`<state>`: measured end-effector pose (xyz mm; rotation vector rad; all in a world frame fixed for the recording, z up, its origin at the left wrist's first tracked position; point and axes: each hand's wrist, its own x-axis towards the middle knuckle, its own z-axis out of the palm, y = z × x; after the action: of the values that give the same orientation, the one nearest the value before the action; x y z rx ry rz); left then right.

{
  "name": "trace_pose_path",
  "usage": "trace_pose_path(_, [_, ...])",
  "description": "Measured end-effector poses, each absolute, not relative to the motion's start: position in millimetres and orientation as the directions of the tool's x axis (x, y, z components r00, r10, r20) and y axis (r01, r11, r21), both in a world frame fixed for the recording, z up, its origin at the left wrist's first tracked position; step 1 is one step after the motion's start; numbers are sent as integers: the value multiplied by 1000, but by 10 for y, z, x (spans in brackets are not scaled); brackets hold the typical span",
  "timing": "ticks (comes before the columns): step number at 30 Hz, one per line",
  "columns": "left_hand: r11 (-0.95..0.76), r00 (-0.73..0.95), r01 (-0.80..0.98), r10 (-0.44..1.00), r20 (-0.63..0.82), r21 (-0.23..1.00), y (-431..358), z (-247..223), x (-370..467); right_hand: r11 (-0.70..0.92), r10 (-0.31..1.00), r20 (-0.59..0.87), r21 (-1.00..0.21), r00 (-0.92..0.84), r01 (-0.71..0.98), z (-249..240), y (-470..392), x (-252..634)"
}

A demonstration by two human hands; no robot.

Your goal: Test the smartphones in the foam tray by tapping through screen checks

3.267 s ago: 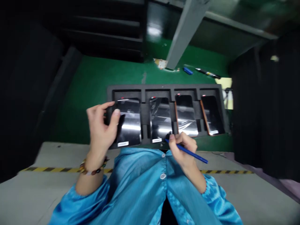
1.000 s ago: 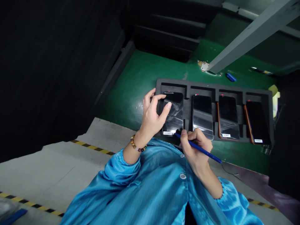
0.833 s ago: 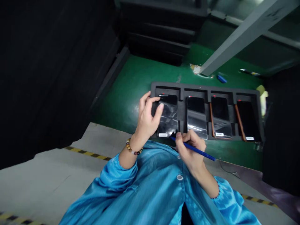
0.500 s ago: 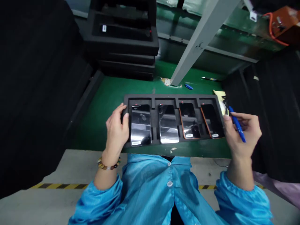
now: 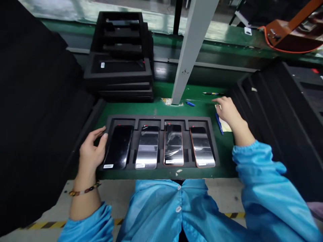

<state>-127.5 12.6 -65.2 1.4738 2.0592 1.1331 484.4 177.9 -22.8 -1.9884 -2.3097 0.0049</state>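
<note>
A black foam tray (image 5: 161,117) lies on the green table with several phones in its slots, among them a dark phone (image 5: 118,146) at the left and an orange-edged phone (image 5: 202,146) at the right. My left hand (image 5: 93,149) is at the tray's left edge, thumb and fingers apart around it. Beyond the tray's right end, my right hand (image 5: 225,107) hovers with nothing in it, its index finger stretched out. Below that hand, a blue pen (image 5: 219,123) rests on a yellowish paper (image 5: 225,126).
Stacked black trays (image 5: 118,79) stand at the back left, and more black trays (image 5: 277,111) on the right. A grey post (image 5: 189,50) rises behind the tray. A blue cap (image 5: 190,104) and a black pen (image 5: 212,93) lie at the back.
My right hand has let go of the blue pen, which now lies on the paper, and has moved farther back. The tray sits farther left in view, my left hand still beside it.
</note>
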Motion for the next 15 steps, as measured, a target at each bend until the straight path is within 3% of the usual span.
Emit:
trace_pose_path(7, [118, -380, 600, 912, 152, 791, 108, -639, -1259, 179, 984, 11, -9, -179, 984, -193, 2878, 4718])
trace_pose_path(12, [113, -387, 600, 908, 163, 792, 103, -677, -1294, 117, 989, 88, 11, -118, 993, 65, 2775, 4879])
trace_pose_path(15, [108, -389, 593, 906, 167, 798, 110, -696, -1302, 27, 982, 189, -60, -15, 998, 116, 2381, 4965])
